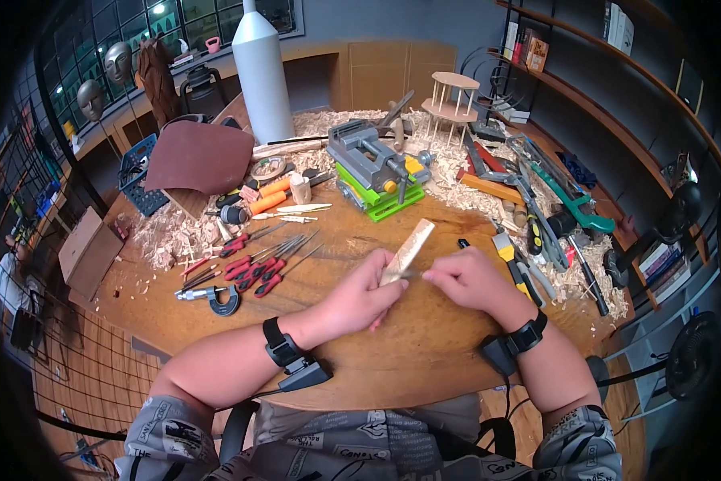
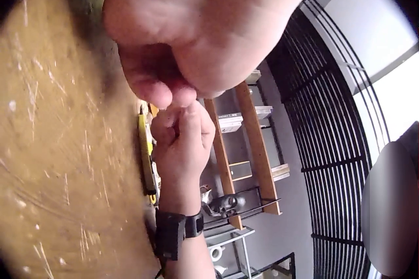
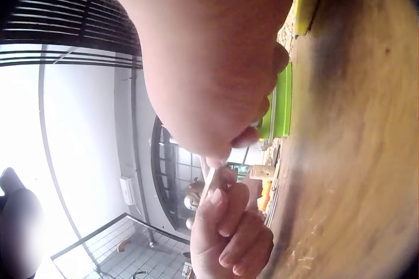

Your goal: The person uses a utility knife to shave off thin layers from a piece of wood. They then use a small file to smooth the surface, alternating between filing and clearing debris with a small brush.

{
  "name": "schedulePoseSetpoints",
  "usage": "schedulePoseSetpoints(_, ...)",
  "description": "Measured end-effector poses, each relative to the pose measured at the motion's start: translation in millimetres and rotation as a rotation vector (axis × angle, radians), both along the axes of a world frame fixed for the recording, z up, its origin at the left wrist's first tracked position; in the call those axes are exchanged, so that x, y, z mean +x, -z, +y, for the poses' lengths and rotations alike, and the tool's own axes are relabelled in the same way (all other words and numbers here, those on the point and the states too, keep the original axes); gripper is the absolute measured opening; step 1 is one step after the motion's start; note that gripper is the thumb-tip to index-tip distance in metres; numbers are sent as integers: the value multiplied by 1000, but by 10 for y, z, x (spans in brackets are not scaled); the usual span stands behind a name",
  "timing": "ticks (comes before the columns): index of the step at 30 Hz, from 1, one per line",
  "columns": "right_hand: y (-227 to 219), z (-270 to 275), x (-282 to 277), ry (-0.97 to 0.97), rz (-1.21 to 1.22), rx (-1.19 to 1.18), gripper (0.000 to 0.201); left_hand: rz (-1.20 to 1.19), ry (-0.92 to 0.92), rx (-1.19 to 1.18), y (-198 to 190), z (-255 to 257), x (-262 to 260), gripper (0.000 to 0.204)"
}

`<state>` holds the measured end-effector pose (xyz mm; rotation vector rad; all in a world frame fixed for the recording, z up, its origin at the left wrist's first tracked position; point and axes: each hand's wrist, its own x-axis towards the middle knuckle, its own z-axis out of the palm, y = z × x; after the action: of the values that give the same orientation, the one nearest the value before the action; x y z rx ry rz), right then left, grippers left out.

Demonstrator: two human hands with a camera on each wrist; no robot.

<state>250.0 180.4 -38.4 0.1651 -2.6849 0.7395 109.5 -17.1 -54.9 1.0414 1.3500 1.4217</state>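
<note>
My left hand [image 1: 356,297] grips a flat, pale strip of wood [image 1: 413,244], its far end slanting up and away over the bench. Curled fingers face the camera in the left wrist view. My right hand [image 1: 469,279] is close beside the strip's near end, fingers curled and thumb toward the left hand. A thin grey blade-like tool [image 1: 413,274] shows between the two hands at the right thumb; its handle is hidden in the fist. In the right wrist view, the left hand [image 3: 229,230] holds the strip [image 3: 208,179] right at the right fingertips.
A grey and green vise [image 1: 372,172] stands beyond the hands. Red-handled files [image 1: 256,268] and a micrometer [image 1: 216,298] lie to the left. Yellow-and-black tools [image 1: 511,260], a green saw [image 1: 577,216] and wood shavings [image 1: 449,188] cover the right and back.
</note>
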Motion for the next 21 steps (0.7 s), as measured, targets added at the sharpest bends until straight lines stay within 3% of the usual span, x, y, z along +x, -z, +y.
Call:
schedulePoseSetpoints(2, -15, 59, -1, 272, 47, -105, 35, 19, -27, -40, 22, -14, -37, 22)
schedulePoseSetpoints(3, 0, 125, -1, 275, 49, -104, 35, 38, -53, -79, 19, -11, -44, 22)
schedulePoseSetpoints(5, 32, 240, -15, 507, 154, -91, 34, 45, -54, -85, -48, -12, -4, 22)
schedulePoseSetpoints(7, 25, 192, 10, 501, 184, -144, 33, 47, -57, -95, -70, 6, 13, 22)
schedulePoseSetpoints(9, -3, 30, 27, 187, 160, -212, 33, 67, -110, -80, -63, 12, 8, 23)
schedulePoseSetpoints(10, -113, -100, 49, 83, 67, -75, 33, 68, -114, -83, -47, 2, 4, 23)
schedulePoseSetpoints(11, -83, -114, 11, 85, 70, -79, 33, 41, -121, -45, -26, -1, 3, 24)
schedulePoseSetpoints(13, -20, -83, -26, 293, 11, -135, 33, 14, -112, -9, -1, 27, -8, 24)
schedulePoseSetpoints(14, -78, -2, -28, 380, 164, -60, 32, 2, -138, -9, -1, 39, -32, 25)
schedulePoseSetpoints(15, -88, -28, -14, 378, 165, -56, 32, -8, -166, -11, -5, 42, -54, 25)
schedulePoseSetpoints(17, -84, -126, 36, 192, 22, 67, 33, -1, -175, -21, -3, 42, -44, 26)
schedulePoseSetpoints(18, 1, -91, -8, 281, 91, -37, 31, 7, -175, -38, 5, 35, -28, 27)
schedulePoseSetpoints(21, -97, -7, -4, 342, 142, -17, 30, 74, -208, -75, 18, 47, -44, 27)
